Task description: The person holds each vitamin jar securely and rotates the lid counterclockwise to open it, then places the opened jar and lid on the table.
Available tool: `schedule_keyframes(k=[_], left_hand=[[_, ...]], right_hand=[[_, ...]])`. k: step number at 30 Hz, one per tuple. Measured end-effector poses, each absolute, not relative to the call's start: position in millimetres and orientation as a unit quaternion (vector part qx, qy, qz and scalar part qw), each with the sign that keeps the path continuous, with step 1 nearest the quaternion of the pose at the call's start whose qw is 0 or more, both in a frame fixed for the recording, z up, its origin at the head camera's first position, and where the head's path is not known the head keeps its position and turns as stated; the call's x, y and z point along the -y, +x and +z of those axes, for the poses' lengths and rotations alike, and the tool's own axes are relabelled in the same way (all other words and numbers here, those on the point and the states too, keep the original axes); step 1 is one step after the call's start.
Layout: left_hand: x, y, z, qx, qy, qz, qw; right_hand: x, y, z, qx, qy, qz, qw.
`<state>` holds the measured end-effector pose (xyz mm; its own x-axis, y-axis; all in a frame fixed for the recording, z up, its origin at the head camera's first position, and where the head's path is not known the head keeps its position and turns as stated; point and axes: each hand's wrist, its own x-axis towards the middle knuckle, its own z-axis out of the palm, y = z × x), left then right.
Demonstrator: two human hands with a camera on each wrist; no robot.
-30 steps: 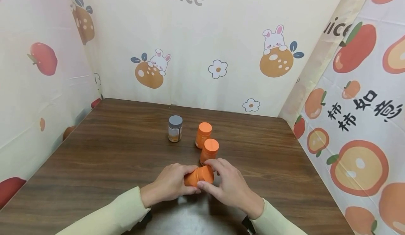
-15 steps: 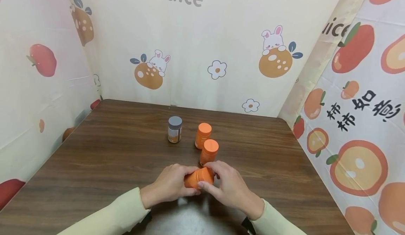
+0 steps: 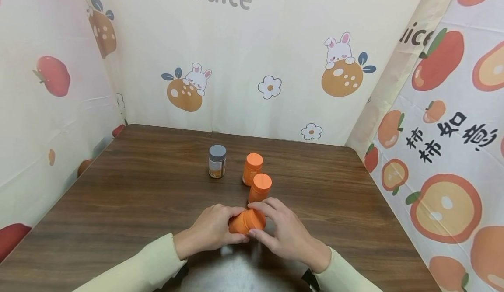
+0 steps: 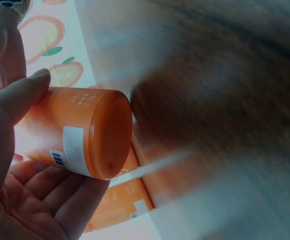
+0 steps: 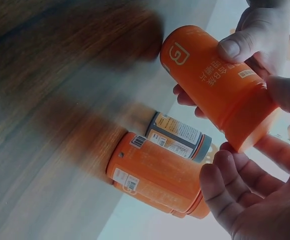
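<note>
An orange vitamin bottle (image 3: 239,223) lies tilted between the two hands, its cap toward the right. My left hand (image 3: 208,231) grips its body, thumb on one side and fingers on the other; the left wrist view shows the bottle's bare base (image 4: 112,135). At the other end, my right hand (image 3: 286,231) has its thumb and fingertips around the ridged orange cap (image 5: 250,117). That cap is on the bottle. Just behind the hands stands a second orange bottle (image 3: 260,188), its lower part partly covered by the right fingers.
A third orange bottle (image 3: 253,169) stands behind the second one. To its left is a grey-capped jar (image 3: 217,163) with a printed label. The brown wooden table (image 3: 130,187) meets a fruit-patterned cloth (image 3: 236,43) at the back and sides.
My right fingers have shifted on the cap, the index finger sliding a little to the left. My left hand keeps its grip on the bottle, and the standing bottles stay put.
</note>
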<state>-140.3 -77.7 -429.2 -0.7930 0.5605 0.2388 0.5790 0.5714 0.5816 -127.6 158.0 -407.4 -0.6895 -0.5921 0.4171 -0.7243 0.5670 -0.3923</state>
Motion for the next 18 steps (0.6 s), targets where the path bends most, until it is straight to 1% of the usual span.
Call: schedule_keyframes(k=[6,13,18], left_hand=[[78.5,-140.0,-429.6,0.885,-0.323,-0.334,0.016],[79.7,-139.4,-429.8,0.882,-0.319,-0.345,0.002],[79.5,-139.2,-429.8,0.882,-0.318,-0.348,0.002]], right_hand=[[-158.8,-127.8,-404.3,0.869,0.397,0.276,0.105],[-160.7,-130.3,-405.3,0.848,0.441,0.266,0.123],[-160.3,-130.1,-404.8,0.847,0.442,0.269,0.121]])
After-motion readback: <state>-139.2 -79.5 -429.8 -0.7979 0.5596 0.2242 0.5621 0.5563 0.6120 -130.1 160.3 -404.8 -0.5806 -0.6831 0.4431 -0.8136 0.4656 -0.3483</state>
